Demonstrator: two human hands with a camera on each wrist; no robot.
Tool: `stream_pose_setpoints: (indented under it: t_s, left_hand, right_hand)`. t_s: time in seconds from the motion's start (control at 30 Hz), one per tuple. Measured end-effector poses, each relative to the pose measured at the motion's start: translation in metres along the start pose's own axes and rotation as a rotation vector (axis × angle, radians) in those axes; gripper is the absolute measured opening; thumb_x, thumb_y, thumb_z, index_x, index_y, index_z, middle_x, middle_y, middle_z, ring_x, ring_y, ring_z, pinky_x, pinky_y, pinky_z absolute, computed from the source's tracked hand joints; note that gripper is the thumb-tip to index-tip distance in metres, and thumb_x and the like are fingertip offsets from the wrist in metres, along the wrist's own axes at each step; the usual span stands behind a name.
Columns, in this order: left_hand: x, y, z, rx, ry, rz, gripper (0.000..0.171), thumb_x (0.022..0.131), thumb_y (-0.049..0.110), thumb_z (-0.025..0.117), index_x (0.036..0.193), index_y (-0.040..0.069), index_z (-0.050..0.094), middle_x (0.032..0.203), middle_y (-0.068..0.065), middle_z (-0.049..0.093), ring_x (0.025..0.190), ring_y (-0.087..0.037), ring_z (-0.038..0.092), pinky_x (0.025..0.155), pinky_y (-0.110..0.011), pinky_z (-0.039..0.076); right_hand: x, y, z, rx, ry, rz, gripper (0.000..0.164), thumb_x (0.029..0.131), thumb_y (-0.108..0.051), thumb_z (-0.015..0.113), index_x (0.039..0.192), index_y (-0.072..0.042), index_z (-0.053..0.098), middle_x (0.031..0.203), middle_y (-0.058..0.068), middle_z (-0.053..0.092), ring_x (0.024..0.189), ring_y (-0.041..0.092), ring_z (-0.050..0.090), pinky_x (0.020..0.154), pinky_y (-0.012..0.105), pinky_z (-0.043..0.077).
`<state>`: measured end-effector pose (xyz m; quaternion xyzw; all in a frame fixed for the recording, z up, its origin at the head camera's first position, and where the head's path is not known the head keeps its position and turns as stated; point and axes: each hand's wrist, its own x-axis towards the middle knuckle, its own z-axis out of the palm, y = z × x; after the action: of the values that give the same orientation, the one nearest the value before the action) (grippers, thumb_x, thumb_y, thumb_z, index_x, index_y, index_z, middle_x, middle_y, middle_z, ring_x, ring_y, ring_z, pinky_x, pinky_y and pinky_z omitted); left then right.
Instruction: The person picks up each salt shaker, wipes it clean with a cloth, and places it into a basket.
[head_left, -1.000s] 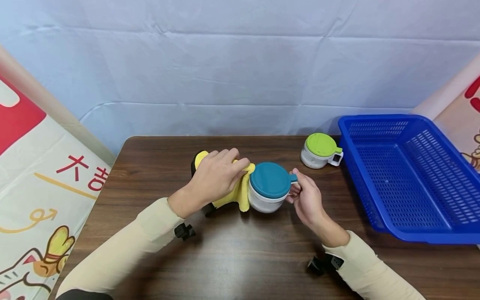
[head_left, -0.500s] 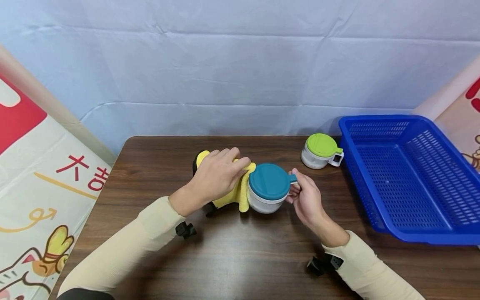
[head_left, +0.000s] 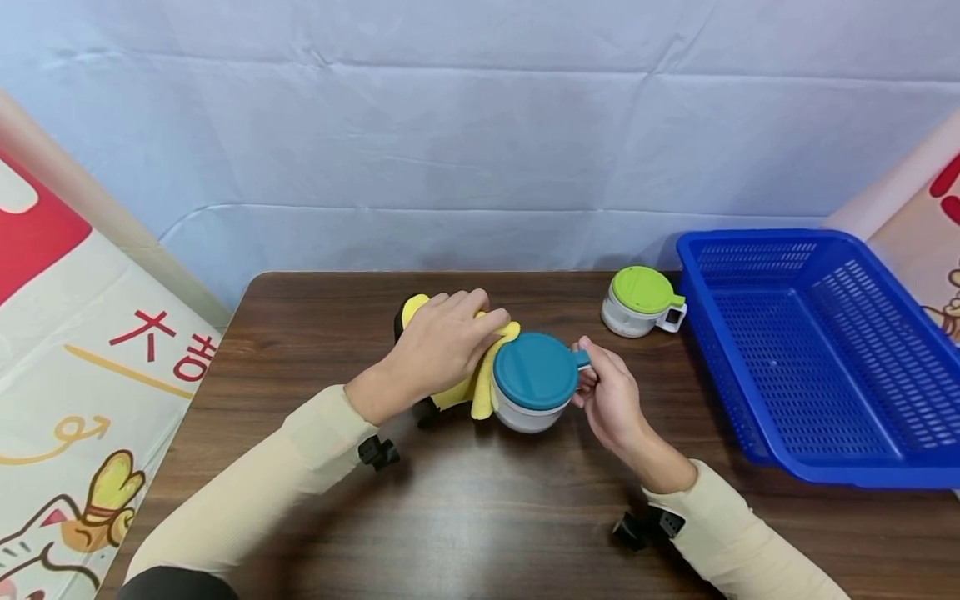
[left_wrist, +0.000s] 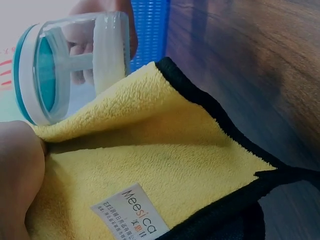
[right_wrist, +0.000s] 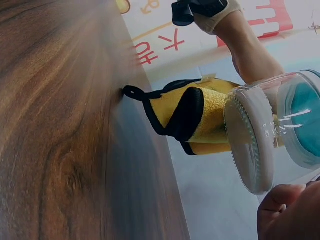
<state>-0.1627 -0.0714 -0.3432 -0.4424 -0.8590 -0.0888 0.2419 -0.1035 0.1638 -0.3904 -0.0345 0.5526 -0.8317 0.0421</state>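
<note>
My right hand (head_left: 617, 398) grips the handle of a clear seasoning jar (head_left: 527, 417) with a teal lid (head_left: 536, 372), at the middle of the head view. The right wrist view shows the jar's ribbed underside (right_wrist: 250, 140), held up over the table. A whitish layer (left_wrist: 110, 52) fills the base end of the jar. From the left, my left hand (head_left: 442, 342) holds a yellow cloth (head_left: 483, 383) with black edging against the jar's side. Loose folds of cloth (left_wrist: 150, 120) and a printed label (left_wrist: 132, 215) hang below that hand; its fingertips are largely hidden.
Behind and to the right on the brown table (head_left: 480, 533) stands a smaller jar (head_left: 633, 321) with a lime-green lid. Beside it, a blue plastic basket (head_left: 787, 467) takes up the right side. A pale cloth backdrop (head_left: 480, 167) hangs behind the table's far edge.
The left hand and the cloth have shifted slightly right and away along the jar's side. The jar has moved a little left and nearer, its lid tilting slightly. The right wrist has barely moved.
</note>
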Motion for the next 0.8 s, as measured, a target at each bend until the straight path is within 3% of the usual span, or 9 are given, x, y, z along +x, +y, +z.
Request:
stream_pose_setpoints:
  t_s: [0.37, 0.53, 0.8]
  left_hand:
    - [0.010, -0.007, -0.001, -0.191, -0.090, 0.032, 0.009, 0.105, 0.017, 0.059, 0.108, 0.013, 0.066, 0.090, -0.004, 0.052, 0.073, -0.018, 0.045, 0.067, -0.031, 0.037]
    - [0.018, -0.010, -0.002, -0.236, -0.115, 0.070, 0.010, 0.104, 0.016, 0.060, 0.111, 0.013, 0.067, 0.091, -0.003, 0.053, 0.076, -0.018, 0.046, 0.069, -0.030, 0.038]
    - [0.033, -0.012, -0.008, -0.288, -0.212, 0.095, 0.017, 0.103, 0.013, 0.062, 0.117, 0.016, 0.070, 0.103, -0.002, 0.058, 0.090, -0.018, 0.055, 0.076, -0.033, 0.042]
  right_hand:
    - [-0.001, 0.001, 0.002, -0.025, 0.000, 0.001, 0.049, 0.113, -0.028, 0.033, 0.066, -0.012, 0.035, 0.065, 0.004, 0.022, 0.057, 0.015, 0.026, 0.052, 0.026, 0.024]
    - [-0.001, 0.000, 0.004, -0.044, -0.002, 0.004, 0.050, 0.113, -0.028, 0.033, 0.066, -0.011, 0.034, 0.065, 0.005, 0.022, 0.057, 0.016, 0.026, 0.051, 0.026, 0.024]
    - [-0.001, -0.002, 0.004, -0.065, -0.005, -0.017, 0.051, 0.113, -0.028, 0.033, 0.066, -0.008, 0.031, 0.066, 0.008, 0.022, 0.056, 0.017, 0.027, 0.050, 0.027, 0.024]
